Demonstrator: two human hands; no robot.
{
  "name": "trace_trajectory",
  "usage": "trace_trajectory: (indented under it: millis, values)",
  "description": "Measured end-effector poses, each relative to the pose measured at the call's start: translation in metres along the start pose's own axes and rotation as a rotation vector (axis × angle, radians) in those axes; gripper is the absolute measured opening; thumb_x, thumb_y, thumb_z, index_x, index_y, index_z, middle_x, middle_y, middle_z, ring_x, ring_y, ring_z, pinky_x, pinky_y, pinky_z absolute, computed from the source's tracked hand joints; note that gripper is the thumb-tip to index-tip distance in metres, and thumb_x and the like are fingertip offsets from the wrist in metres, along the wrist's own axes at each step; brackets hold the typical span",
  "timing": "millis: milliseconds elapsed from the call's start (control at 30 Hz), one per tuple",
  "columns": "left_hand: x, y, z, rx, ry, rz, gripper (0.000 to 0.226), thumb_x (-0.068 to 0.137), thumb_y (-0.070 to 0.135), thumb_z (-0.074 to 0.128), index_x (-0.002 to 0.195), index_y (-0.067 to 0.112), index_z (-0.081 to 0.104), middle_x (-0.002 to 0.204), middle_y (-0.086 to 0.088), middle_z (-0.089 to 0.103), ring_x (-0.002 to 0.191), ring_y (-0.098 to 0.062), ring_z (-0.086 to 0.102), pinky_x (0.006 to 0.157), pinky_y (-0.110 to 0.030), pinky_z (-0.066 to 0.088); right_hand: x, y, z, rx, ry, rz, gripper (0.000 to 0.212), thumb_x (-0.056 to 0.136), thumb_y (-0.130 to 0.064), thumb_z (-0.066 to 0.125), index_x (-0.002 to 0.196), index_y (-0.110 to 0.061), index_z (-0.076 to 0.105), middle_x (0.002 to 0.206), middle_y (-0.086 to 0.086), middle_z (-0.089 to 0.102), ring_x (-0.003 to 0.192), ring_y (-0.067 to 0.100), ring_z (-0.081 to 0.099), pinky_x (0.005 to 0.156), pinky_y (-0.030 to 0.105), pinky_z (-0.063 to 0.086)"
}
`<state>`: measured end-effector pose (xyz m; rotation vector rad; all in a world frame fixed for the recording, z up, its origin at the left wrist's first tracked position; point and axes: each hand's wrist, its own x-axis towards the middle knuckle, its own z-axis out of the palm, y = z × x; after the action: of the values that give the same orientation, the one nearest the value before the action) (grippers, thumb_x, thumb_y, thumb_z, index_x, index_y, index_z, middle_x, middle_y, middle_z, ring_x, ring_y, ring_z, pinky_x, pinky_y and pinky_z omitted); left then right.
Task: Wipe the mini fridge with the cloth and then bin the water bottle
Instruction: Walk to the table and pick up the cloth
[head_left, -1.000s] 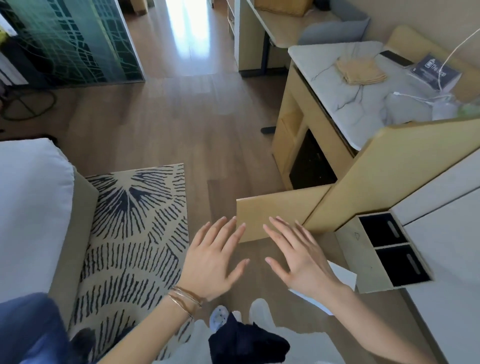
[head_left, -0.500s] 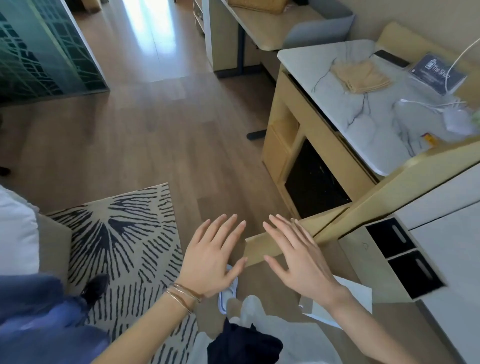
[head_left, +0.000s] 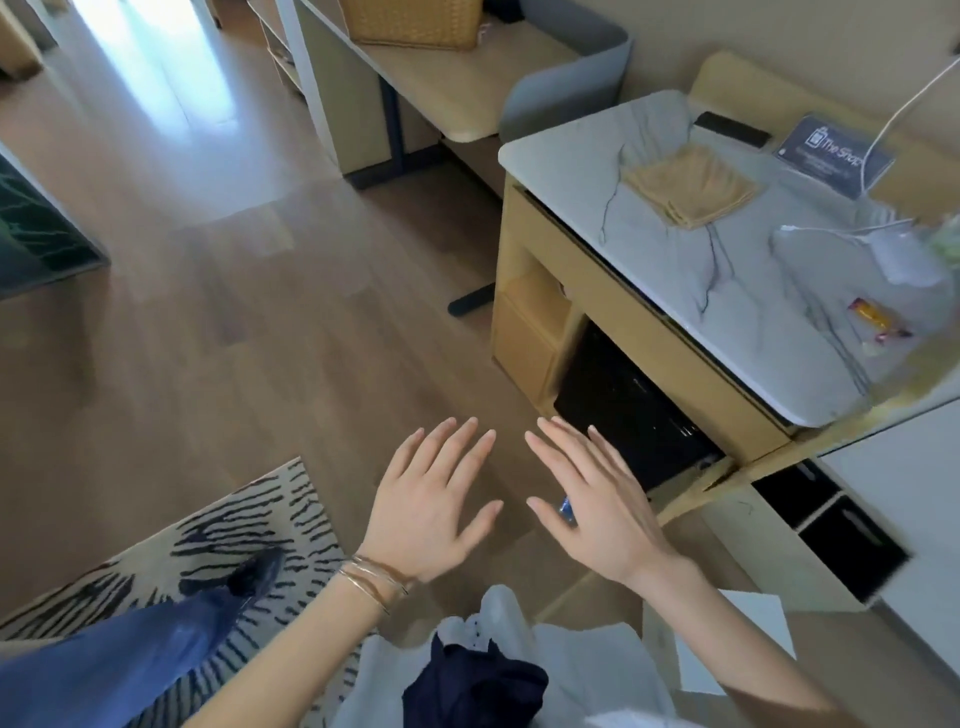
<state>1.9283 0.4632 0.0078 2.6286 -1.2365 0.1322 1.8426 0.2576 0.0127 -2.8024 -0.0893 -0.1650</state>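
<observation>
Cloth lies folded on the worktop, above the mini fridge. My left hand and right hand are spread flat, holding nothing. Caution: a careless grab could knock the nearby phone.

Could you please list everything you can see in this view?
Cloth: one, yellow, folded on the counter.
Fridge: one, black, under the counter.
Counter: one, white marble top, right.
Sign: one, dark, back of the counter.
Wrapper: one, orange, near end of the counter.
Desk: one, light wood, top centre.
Basket: one, tan wicker, on the desk.
Chair: one, grey, beside the desk.
Rug: one, cream with black stripes, lower left.
Paper: one, white, floor, lower right.
Leg: one, blue trousers, over the rug.
Bracelets: several, gold, left wrist.
Left hand: one, open, empty.
Right hand: one, open, empty.
</observation>
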Motion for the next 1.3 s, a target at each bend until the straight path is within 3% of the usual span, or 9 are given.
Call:
trace_trajectory:
  millis: [167, 333, 433, 667, 767, 1300]
  values:
    - [0.051, -0.051, 0.002, -0.031, -0.042, 0.133, 0.064, 0.091, 0.054, 0.039, 0.140, 0.015, 0.051, 0.143, -0.007, 0.053, 0.131, -0.029, 0.050, 0.104, -0.050, 0.042, 0.047, -0.002, 0.011, -0.013, 0.052, 0.146, 0.058, 0.094, -0.048, 0.038, 0.145, -0.022, 0.033, 0.152, -0.003, 0.031, 0.143, 0.010, 0.019, 0.115, 0.045, 0.024]
    - [0.102, -0.112, 0.002, -0.051, -0.032, 0.314, 0.063, 0.091, 0.054, 0.041, 0.141, 0.016, 0.051, 0.143, -0.006, 0.052, 0.131, -0.028, 0.049, 0.108, -0.045, 0.033, 0.094, -0.014, 0.025, -0.064, 0.145, 0.311, 0.058, 0.092, -0.048, 0.041, 0.143, -0.020, 0.037, 0.149, 0.000, 0.038, 0.139, 0.015, 0.030, 0.112, 0.046, 0.031]
    - [0.135, -0.144, -0.005, -0.052, -0.027, 0.413, 0.063, 0.092, 0.055, 0.040, 0.141, 0.017, 0.050, 0.144, -0.006, 0.051, 0.132, -0.028, 0.048, 0.108, -0.046, 0.035, 0.123, -0.026, 0.026, -0.086, 0.193, 0.401, 0.058, 0.092, -0.048, 0.039, 0.142, -0.018, 0.038, 0.148, 0.002, 0.039, 0.137, 0.017, 0.034, 0.110, 0.048, 0.034]
    - [0.196, -0.189, -0.010, -0.088, -0.031, 0.582, 0.063, 0.092, 0.054, 0.039, 0.141, 0.017, 0.051, 0.144, -0.005, 0.051, 0.133, -0.027, 0.047, 0.111, -0.041, 0.028, 0.171, -0.040, 0.026, -0.107, 0.277, 0.534, 0.057, 0.093, -0.044, 0.046, 0.141, -0.016, 0.040, 0.148, 0.001, 0.038, 0.140, 0.013, 0.028, 0.114, 0.044, 0.027]
    - [0.223, -0.197, -0.004, -0.123, -0.018, 0.627, 0.062, 0.093, 0.053, 0.041, 0.141, 0.016, 0.051, 0.144, -0.005, 0.051, 0.132, -0.027, 0.047, 0.110, -0.043, 0.032, 0.187, -0.034, 0.025, -0.110, 0.303, 0.578, 0.057, 0.092, -0.043, 0.046, 0.141, -0.015, 0.041, 0.148, 0.000, 0.038, 0.140, 0.012, 0.028, 0.115, 0.044, 0.026]
    - [0.432, -0.171, 0.044, -0.135, -0.025, 0.741, 0.061, 0.092, 0.053, 0.040, 0.137, 0.014, 0.054, 0.138, -0.007, 0.056, 0.128, -0.029, 0.051, 0.105, -0.046, 0.041, 0.278, 0.124, -0.020, -0.203, 0.364, 0.698, 0.056, 0.092, -0.044, 0.040, 0.139, -0.014, 0.042, 0.146, 0.004, 0.041, 0.134, 0.018, 0.038, 0.112, 0.044, 0.029]
